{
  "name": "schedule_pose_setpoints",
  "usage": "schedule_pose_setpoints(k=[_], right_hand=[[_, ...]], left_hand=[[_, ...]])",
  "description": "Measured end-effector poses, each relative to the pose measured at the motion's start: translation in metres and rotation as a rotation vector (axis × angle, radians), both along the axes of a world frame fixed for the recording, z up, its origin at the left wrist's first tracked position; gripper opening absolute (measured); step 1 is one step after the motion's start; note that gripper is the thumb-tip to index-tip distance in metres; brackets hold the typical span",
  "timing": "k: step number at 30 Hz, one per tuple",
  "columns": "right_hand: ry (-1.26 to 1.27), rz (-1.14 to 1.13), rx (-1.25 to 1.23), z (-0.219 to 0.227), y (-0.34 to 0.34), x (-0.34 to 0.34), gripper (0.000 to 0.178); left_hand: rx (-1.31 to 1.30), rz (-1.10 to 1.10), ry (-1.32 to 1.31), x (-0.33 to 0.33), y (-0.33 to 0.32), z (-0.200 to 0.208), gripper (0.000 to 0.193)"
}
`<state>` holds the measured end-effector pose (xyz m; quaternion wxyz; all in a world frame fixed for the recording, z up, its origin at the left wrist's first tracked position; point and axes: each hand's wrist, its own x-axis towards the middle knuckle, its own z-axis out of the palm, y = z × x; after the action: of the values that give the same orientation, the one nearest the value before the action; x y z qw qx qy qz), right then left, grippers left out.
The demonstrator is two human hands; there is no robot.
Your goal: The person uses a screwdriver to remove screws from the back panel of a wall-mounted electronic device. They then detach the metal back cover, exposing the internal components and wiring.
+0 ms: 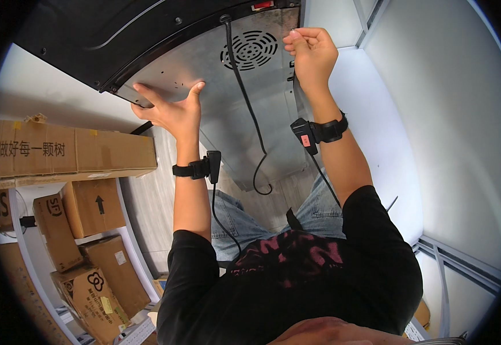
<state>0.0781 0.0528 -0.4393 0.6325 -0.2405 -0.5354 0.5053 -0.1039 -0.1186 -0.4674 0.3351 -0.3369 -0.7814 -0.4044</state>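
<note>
The left hand (173, 115) is spread wide at the left end of the metal panel (204, 123) of a black-and-silver appliance (147, 43), thumb reaching over the face and fingers toward the edge, with nothing gripped between them; a flat, broad press there would steady the panel better than fingertips alone, and keeping the skin off the thin sheet edge seems wise. The right hand (313, 57) is at the panel's right edge, thumb and fingers drawn together in a near pinch; from this angle I cannot tell whether something small sits between them. For work that fine, a light pinch, with the wrist in line with the edge, should serve best, while the left hand takes any push. The black cord (240, 75) runs down across the panel between the two arms, so it is best kept clear of both hands and of the thin leads on the wrist straps (193, 168). The appliance stands directly in front of the person, its panel facing them above the floor (150, 207). The casing is dark, with a bowed look that may be partly the lens; the panel is dull silver, stained brownish near its upper right, pierced by a round slotted vent (249, 50) and a few small holes.
</note>
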Motion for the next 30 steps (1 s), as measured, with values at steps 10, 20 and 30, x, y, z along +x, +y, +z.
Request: schedule_pose_setpoints(k=[10, 20, 30], right_hand=[[-0.157, -0.275, 0.232, -0.013, 0.001, -0.011, 0.011], [-0.290, -0.405, 0.378, -0.015, 0.002, -0.012, 0.016], [-0.408, -0.470, 0.409, -0.011, 0.000, -0.009, 0.017]], left_hand=[[-0.023, -0.013, -0.048, 0.003, 0.000, 0.003, 0.138], [-0.017, 0.003, -0.020, 0.001, 0.000, 0.002, 0.140], [0.012, -0.006, 0.029, 0.000, 0.000, 0.001, 0.136]])
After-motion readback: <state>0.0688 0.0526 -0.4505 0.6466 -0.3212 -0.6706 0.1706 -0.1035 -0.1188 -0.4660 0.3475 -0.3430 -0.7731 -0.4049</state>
